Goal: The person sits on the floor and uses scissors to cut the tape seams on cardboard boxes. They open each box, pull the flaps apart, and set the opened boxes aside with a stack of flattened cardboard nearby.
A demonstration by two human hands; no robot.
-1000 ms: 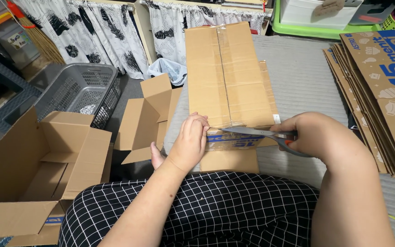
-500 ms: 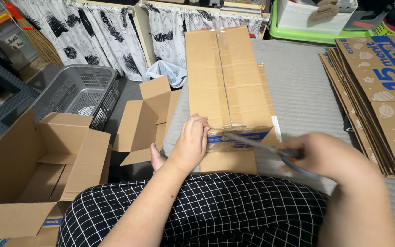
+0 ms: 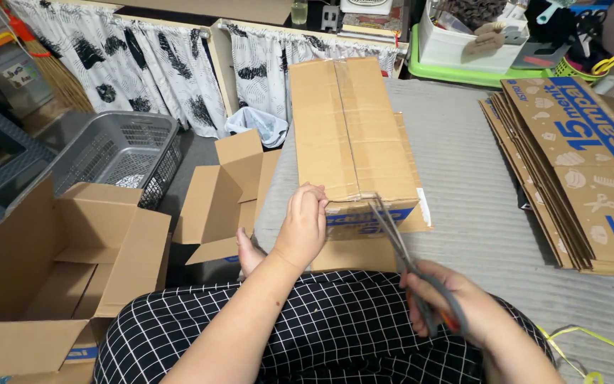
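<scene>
Grey ribbed mat covers the floor where everything sits. Nearest, right hand is gripping scissors, blades pointing at the near end of a taped cardboard box. Left hand presses down on that box's near edge. Further off: flattened cartons on the right, grey basket on the left.

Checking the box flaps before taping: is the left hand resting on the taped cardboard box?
Yes, the left hand lies on the near edge of the cardboard box.
</scene>
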